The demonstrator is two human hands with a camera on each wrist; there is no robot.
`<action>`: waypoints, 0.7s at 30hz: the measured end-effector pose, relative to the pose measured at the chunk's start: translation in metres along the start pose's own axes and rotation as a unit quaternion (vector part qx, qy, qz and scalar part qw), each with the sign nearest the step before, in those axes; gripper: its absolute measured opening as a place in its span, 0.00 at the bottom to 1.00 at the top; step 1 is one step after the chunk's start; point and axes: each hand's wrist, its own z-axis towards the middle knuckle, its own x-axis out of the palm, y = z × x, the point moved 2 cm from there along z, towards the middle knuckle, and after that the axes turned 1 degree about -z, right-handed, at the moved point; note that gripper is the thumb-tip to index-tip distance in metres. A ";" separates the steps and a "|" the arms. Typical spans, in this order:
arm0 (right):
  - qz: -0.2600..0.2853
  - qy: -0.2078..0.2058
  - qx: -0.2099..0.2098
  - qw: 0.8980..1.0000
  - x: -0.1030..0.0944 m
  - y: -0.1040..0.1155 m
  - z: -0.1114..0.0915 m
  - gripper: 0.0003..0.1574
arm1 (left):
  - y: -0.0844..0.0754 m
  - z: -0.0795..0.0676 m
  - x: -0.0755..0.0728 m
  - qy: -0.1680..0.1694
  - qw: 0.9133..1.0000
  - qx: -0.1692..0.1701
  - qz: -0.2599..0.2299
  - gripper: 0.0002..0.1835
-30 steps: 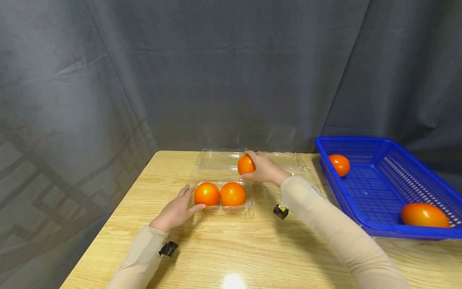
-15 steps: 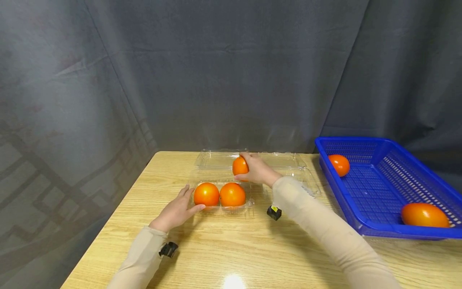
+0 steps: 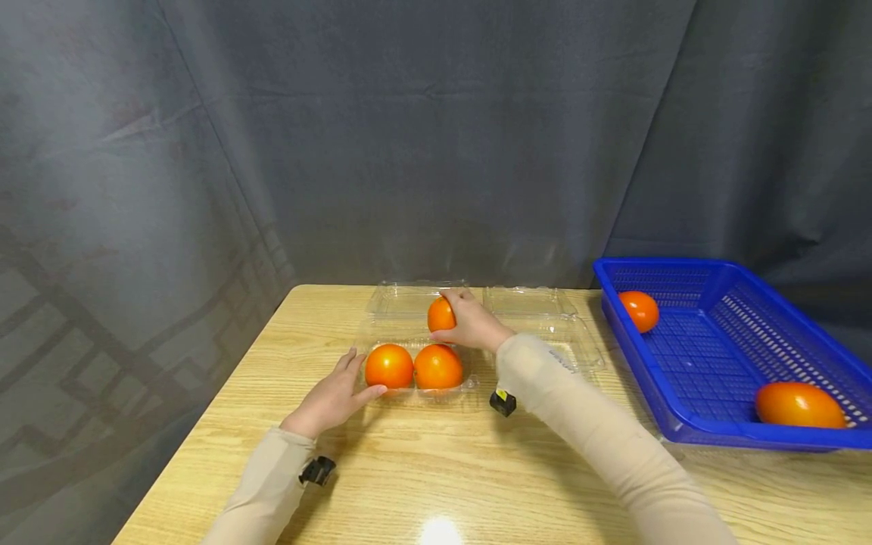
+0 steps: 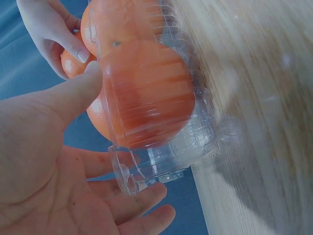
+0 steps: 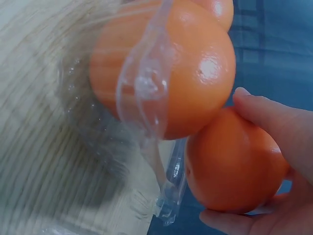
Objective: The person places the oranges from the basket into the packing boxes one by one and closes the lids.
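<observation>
Two oranges [image 3: 389, 366] [image 3: 439, 367] sit side by side in a clear plastic clamshell box [image 3: 470, 383] whose lid [image 3: 409, 300] lies folded back behind it. My right hand [image 3: 473, 322] holds a third orange [image 3: 441, 314] between thumb and fingers, just behind and above the right-hand orange. In the right wrist view that held orange [image 5: 234, 161] is right up against the one in the box. At the box's left end is my left hand [image 3: 332, 397], fingers extended along the side. Its thumb [image 4: 80, 90] lies by the front rim, over the left orange [image 4: 149, 93].
A second clear clamshell box [image 3: 565, 341] stands open to the right, partly hidden by the right arm. Farther right, a blue plastic basket [image 3: 654, 378] holds two more orange fruits [image 3: 639, 311] [image 3: 800, 405]. A dark grey curtain [image 3: 436, 151] hangs behind the wooden table [image 3: 409, 469].
My right hand has moved left with its orange, from behind the box's right end to closer behind the two seated oranges. The left hand has stayed in place.
</observation>
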 end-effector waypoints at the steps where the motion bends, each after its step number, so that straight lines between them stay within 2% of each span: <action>1: 0.000 0.000 0.002 1.000 0.001 0.000 0.000 0.52 | 0.000 0.000 0.000 0.000 1.000 0.000 0.000 0.42; 13: -0.008 -0.012 -0.010 1.000 0.006 0.010 0.007 0.53 | 0.001 0.000 0.002 0.003 1.000 -0.001 0.000 0.42; 21: -0.012 -0.002 -0.006 1.000 0.011 0.019 0.009 0.53 | 0.002 0.001 0.001 0.002 1.000 -0.001 0.000 0.43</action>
